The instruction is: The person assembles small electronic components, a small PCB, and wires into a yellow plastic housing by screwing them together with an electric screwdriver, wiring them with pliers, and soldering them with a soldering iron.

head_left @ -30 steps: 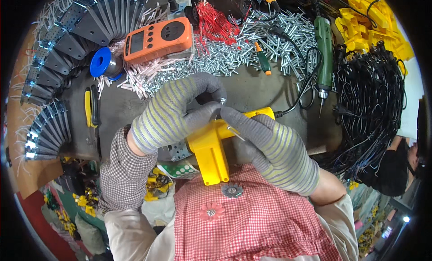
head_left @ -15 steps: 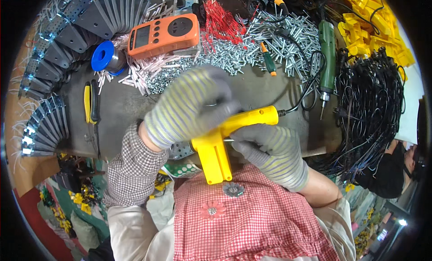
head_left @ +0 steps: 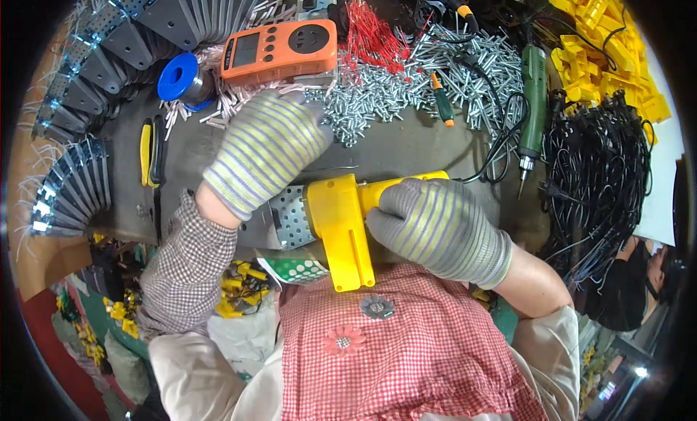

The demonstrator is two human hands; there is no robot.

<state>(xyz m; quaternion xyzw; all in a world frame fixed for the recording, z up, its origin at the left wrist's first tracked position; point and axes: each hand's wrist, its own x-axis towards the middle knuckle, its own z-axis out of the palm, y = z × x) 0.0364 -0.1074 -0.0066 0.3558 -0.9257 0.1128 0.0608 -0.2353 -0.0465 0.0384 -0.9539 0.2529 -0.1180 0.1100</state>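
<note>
1. A yellow plastic gun-shaped housing (head_left: 335, 221), two holes in its near end, lies at the grey counter's (head_left: 406, 145) near edge; a perforated silver metal plate (head_left: 294, 216) protrudes leftward.
2. Right striped-gloved hand (head_left: 439, 228): fingers curled at the housing's handle; grasp uncertain.
3. Left striped-gloved hand (head_left: 267, 148): fingertips hidden; cannot tell their state.
4. Blue plastic spool (head_left: 187, 79), wound with silver wire (head_left: 198, 93).

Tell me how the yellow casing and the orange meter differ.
The yellow casing is angular with a jutting handle; the orange meter is a rounded block with a screen and round socket. The right hand is at the yellow casing's handle, while the orange meter lies farther from the person. Both are brightly coloured.
</note>
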